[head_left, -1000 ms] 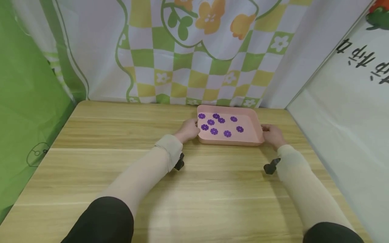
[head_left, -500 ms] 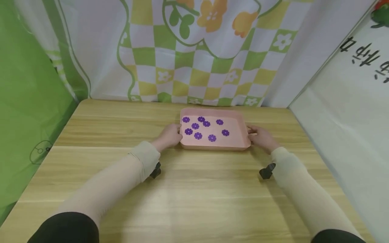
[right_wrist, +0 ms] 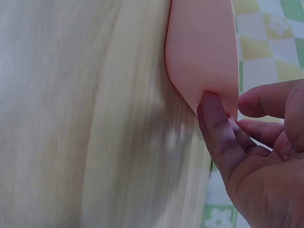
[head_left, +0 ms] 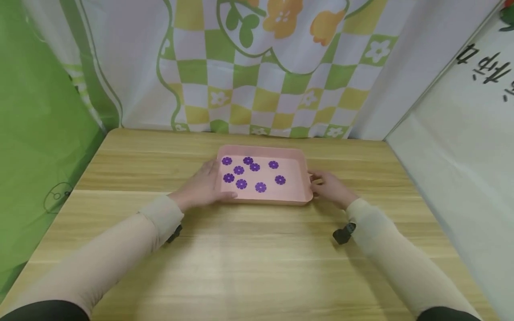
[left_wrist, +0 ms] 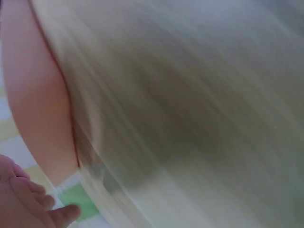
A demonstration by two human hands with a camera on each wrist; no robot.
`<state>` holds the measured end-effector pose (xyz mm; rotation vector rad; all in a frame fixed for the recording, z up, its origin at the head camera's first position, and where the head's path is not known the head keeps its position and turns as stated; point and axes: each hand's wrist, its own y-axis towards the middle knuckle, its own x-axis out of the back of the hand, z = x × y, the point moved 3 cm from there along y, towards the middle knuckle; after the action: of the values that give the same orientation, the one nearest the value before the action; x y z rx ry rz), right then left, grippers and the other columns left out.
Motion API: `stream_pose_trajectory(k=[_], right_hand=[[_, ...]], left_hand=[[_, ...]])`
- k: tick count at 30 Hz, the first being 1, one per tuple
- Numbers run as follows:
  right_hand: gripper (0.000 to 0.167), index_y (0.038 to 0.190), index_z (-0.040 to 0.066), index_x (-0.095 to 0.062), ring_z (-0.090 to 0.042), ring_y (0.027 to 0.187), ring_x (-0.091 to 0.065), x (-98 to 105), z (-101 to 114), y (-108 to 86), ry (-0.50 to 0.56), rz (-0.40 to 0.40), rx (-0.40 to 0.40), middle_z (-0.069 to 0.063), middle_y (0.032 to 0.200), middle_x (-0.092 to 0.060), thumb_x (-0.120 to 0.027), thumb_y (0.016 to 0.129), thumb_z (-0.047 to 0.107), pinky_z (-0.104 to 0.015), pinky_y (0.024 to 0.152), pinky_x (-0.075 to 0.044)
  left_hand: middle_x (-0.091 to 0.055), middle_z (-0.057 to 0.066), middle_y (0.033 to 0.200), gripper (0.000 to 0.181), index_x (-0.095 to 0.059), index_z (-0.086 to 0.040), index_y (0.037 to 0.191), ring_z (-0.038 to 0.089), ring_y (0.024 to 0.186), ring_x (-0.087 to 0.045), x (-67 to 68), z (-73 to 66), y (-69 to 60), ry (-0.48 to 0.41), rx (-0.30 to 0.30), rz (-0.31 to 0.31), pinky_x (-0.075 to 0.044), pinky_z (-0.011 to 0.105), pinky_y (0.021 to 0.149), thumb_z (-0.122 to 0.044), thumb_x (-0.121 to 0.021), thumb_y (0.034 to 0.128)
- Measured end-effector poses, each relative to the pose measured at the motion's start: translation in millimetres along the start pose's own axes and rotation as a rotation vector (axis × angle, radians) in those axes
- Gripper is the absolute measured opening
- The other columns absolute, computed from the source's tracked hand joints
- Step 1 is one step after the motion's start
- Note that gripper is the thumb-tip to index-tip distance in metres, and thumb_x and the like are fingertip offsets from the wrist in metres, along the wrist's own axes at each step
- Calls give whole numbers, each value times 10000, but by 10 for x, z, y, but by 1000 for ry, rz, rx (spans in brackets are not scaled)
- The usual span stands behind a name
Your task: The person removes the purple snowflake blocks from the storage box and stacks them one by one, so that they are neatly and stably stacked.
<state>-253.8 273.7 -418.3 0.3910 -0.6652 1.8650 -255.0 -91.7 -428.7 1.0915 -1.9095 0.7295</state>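
In the head view, a shallow pink rectangular tray rests on the wooden table. Several purple flower-shaped pieces with pale centres lie in it, mostly towards the left; two near the back touch or overlap. My left hand is at the tray's left end, fingers extended along the side and thumb stretched across the front left corner. In the left wrist view, its fingers look spread and relaxed, apart from the tray wall. My right hand holds the tray's right end, thumb and fingertips at its corner and rim.
The wooden table reaches back to a checked, flowered curtain. A green cloth wall stands at the left and a white sheet with black writing at the right. Small black devices sit at both wrists.
The tray has slid left and slightly towards me, with both hands moving along. My left hand has loosened from its grip and its fingers have spread. The flower pieces keep their arrangement.
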Motion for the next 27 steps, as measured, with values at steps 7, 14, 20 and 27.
stream_pose_trajectory(k=[7, 14, 20, 27], right_hand=[[582, 1546, -144, -301, -448, 1190, -598, -114, 72, -4, -51, 7, 31, -364, 1339, -527, -482, 1002, -45, -398, 884, -605], [597, 1555, -126, -304, -377, 1069, -652, -172, 76, -22, -50, 21, 21, -363, 1331, -533, -477, 988, -54, -361, 837, -607], [605, 1552, -132, -300, -381, 1069, -648, -205, 78, -73, -10, 27, 20, -352, 1318, -527, -480, 979, -59, -366, 841, -612], [596, 1516, -150, -319, -405, 1079, -642, -236, 132, -122, 42, 33, 14, -350, 1294, -532, -508, 955, -74, -395, 842, -620]], left_hand=[[103, 246, 1692, 1477, 62, 49, 1615, 401, 1559, 78, 27, 173, -75, 170, 53, 59, -53, 596, 1238, -831, -715, 718], [101, 235, 1693, 1500, 59, 43, 1617, 388, 1561, 83, 38, 247, -141, 194, 49, 102, -32, 601, 1235, -831, -734, 690], [85, 235, 1693, 1514, 33, 55, 1615, 400, 1560, 64, 46, 257, -174, 217, 27, 112, -16, 613, 1229, -860, -719, 671], [69, 239, 1696, 1537, 31, 61, 1614, 396, 1562, 66, 78, 310, -214, 195, 13, 122, -3, 620, 1226, -835, -760, 648]])
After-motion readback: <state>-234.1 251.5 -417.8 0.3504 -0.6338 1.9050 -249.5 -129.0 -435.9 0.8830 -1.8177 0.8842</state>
